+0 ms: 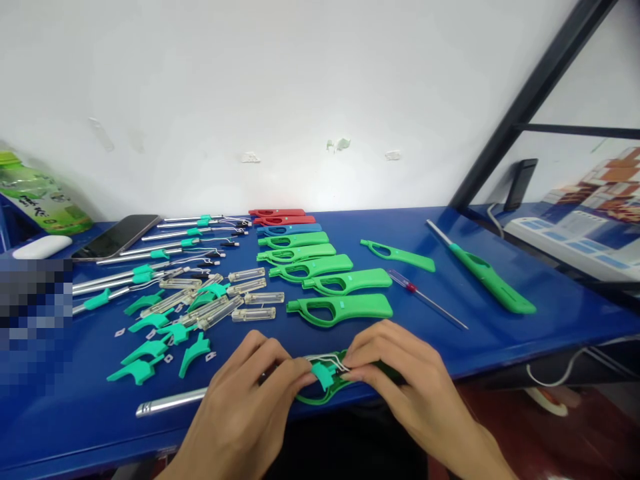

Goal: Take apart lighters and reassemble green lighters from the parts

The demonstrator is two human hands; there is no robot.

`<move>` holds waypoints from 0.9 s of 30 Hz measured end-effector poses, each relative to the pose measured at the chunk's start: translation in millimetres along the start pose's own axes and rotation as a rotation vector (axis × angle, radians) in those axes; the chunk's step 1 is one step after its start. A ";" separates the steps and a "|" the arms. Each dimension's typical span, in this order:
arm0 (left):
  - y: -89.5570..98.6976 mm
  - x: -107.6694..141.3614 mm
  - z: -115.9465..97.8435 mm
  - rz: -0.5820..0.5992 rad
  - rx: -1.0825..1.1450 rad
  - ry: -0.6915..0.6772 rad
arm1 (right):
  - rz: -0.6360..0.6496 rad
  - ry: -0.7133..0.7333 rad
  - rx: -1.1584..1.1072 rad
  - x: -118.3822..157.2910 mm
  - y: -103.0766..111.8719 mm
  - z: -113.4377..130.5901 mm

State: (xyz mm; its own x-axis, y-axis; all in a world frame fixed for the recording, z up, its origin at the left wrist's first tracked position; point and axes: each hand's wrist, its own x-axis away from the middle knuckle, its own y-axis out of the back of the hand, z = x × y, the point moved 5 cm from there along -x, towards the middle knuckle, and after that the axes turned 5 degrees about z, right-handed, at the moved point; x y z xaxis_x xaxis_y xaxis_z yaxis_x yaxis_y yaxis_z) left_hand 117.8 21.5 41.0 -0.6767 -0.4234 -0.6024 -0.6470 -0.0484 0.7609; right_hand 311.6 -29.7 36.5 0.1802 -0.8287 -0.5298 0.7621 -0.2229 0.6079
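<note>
Near the table's front edge lies a green lighter shell [313, 401], partly covered by both hands, with a teal trigger [324, 375] and white wires [327, 358] in it. My left hand [250, 400] is closed at the trigger's left side, fingertips pressed together on the assembly. A metal tube [173, 403] sticks out to the left from under it. My right hand [405, 373] pinches at the wires' right end, over the shell; what exactly lies between its fingertips is hidden.
Green shells [345, 307] are lined up behind the hands. At left are teal triggers [137, 370], clear fuel tanks [254, 314] and metal tubes [120, 272]. A screwdriver [440, 307] and an assembled green lighter [493, 283] lie right, on the blue table [500, 347].
</note>
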 end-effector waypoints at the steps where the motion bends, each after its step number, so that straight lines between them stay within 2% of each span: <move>1: 0.1 -0.1 0.0 -0.003 -0.001 0.003 | 0.001 0.000 -0.001 0.2 -0.1 0.0; 12: -0.8 4.4 -0.5 0.015 -0.003 -0.007 | -0.002 0.007 -0.014 0.0 2.1 -0.7; 20: -2.6 12.2 -1.2 0.070 -0.015 -0.009 | -0.094 -0.103 -0.096 3.0 5.5 -7.5; 23: -4.1 13.1 0.6 0.106 -0.033 -0.005 | -0.064 -0.103 -0.114 4.2 4.5 -8.3; 27: -3.7 9.8 1.4 0.056 -0.062 0.001 | -0.023 -0.037 -0.144 3.5 3.8 -6.1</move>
State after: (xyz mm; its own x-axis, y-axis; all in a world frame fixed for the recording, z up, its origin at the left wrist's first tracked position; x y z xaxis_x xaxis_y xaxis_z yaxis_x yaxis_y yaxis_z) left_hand 113.0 18.8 31.9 -0.7107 -0.4278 -0.5585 -0.5855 -0.0803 0.8067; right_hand 319.0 -30.3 33.3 0.1406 -0.8430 -0.5192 0.8478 -0.1683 0.5029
